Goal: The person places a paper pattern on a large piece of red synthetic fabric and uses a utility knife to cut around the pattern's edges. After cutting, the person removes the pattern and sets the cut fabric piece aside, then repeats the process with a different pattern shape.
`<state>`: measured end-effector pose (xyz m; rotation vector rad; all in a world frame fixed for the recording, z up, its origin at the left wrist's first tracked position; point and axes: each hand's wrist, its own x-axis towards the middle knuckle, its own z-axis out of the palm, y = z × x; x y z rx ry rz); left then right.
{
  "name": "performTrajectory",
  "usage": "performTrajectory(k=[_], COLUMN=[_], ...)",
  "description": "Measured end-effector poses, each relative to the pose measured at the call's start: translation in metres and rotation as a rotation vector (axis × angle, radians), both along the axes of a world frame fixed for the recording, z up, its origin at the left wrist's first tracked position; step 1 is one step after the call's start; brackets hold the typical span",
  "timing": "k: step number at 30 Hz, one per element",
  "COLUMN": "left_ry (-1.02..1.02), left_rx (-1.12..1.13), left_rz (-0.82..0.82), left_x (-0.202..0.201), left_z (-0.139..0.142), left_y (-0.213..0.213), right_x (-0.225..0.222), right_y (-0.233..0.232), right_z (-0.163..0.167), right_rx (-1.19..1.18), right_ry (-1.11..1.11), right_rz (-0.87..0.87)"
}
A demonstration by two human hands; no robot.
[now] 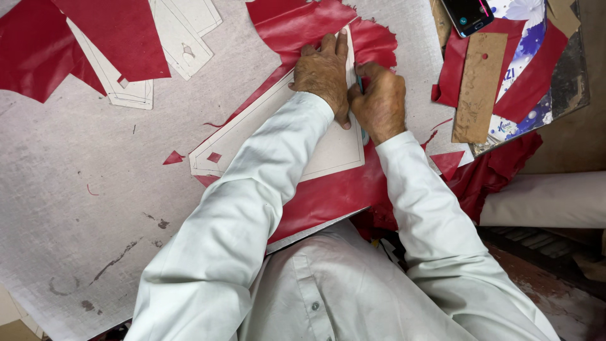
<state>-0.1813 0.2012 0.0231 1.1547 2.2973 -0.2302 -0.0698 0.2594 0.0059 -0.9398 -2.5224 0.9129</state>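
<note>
- Red sheet (328, 189) under my hands: leather-like, smooth, slight gloss, edges ragged.
- Pattern card (328, 148) on top of red sheet: pale stiff paperboard, matt, flat.
- My left hand (323, 74) presses the card; right hand (379, 101) just right of it grips a thin tool (360, 84), material can't tell.
- Worktop (82, 189) left of red sheet: grey, matt, rough-grained, scuffed w/ dark marks.
- Brown strip (480, 85) right of red sheet: cardboard-like, matt.
- Phone (468, 14) above strip: glossy glass.
- My sleeves (252, 202): pale woven cloth, matt.

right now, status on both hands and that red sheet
Left hand flat on pale card template. Right hand grips blue-handled tool at template edge. Red sheet pinned beneath. Red scraps lie clear.
</note>
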Motion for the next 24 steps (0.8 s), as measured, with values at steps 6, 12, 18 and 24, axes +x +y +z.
performTrajectory(k=[6, 12, 18, 24], left_ry=[-0.007, 0.003, 0.033, 0.056], left_rx=[0.010, -0.005, -0.012, 0.010], left_rz=[-0.006, -0.006, -0.018, -0.017], left_x=[0.000, 0.001, 0.005, 0.007], left_z=[0.000, -0.005, -0.008, -0.012], left_y=[0.001, 0.002, 0.003, 0.002], right_x=[0.043, 0.083, 0.118, 0.143], right_y=[-0.023, -0.052, -0.077, -0.090], right_z=[-0.012, -0.016, -0.004, -0.004], right_rx=[0.018, -0.007, -0.085, -0.077], right_ry=[0.017, -0.073, -0.123, -0.107], right_rz=[0.002, -0.051, -0.091, -0.089])
